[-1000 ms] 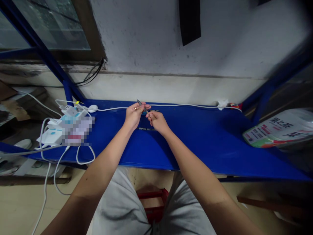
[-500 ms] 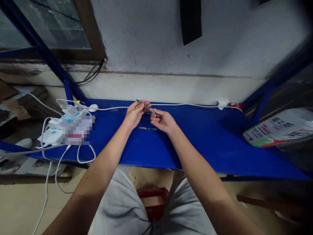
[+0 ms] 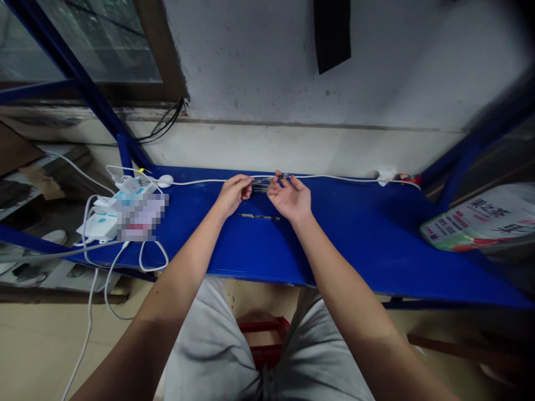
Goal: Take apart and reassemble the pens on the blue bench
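Both of my hands are over the blue table (image 3: pixel 355 234). My left hand (image 3: pixel 236 194) is closed on one end of a slim dark pen (image 3: pixel 264 180). At its other end, my right hand (image 3: pixel 290 196) is turned palm up, with fingers curled and the pen's tip between thumb and fingers. Another pen (image 3: pixel 259 216) lies flat on the table just below my hands. Partly hidden between the hands, more thin pens (image 3: pixel 259 189) lie on the table behind.
On the left, a white power strip (image 3: pixel 98 223) with plugs and looping cables sits at the table's edge. A large plastic bottle (image 3: pixel 480 217) lies at the right. A white cable (image 3: pixel 334 177) runs along the back edge, below the wall.
The pen has turned from slanting down rightward to nearly level. My left hand has rolled over onto its left end, and my right hand has turned palm up. The view has shifted slightly.
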A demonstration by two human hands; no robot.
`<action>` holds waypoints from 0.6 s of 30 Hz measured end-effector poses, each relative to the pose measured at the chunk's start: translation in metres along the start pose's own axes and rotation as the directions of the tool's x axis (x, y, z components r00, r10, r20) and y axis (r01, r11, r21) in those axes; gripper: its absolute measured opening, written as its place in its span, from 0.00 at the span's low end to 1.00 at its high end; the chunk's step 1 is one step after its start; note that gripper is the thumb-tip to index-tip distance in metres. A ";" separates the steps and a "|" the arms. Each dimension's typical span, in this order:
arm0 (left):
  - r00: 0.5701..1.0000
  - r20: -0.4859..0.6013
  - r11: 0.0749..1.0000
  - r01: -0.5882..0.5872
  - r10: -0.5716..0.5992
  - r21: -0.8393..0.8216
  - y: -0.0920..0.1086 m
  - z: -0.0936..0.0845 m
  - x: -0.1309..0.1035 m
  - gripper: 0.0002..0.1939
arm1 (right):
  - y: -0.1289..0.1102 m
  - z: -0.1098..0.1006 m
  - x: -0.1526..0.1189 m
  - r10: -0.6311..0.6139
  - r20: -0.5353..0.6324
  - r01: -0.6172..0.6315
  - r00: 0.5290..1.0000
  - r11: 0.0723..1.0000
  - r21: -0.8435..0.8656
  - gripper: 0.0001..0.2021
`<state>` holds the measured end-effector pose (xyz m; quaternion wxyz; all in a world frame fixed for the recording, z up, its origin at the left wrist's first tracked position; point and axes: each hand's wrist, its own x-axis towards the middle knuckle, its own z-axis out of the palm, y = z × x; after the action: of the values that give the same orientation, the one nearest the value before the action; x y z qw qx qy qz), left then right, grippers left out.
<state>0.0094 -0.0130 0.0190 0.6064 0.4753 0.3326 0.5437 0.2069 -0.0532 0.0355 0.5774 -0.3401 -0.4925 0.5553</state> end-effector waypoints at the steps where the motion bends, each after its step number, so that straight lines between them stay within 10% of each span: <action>1: 1.000 0.010 1.000 0.022 -0.022 -0.011 0.000 -0.002 0.001 0.14 | 0.001 0.000 0.000 -0.003 -0.004 0.003 1.000 1.000 0.015 0.22; 7: 0.996 0.072 0.997 0.048 -0.043 -0.066 -0.004 -0.010 0.006 0.35 | 0.004 -0.002 0.004 0.090 -0.038 -0.079 0.995 0.972 0.223 0.14; 18: 0.992 0.062 0.991 0.115 -0.111 -0.063 0.007 -0.003 -0.001 0.39 | -0.004 0.004 0.002 0.254 0.008 -0.210 0.967 0.781 0.588 0.08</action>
<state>0.0044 -0.0141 0.0242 0.6613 0.4511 0.3228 0.5051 0.2040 -0.0528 0.0410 0.5985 -0.2237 -0.2314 0.7337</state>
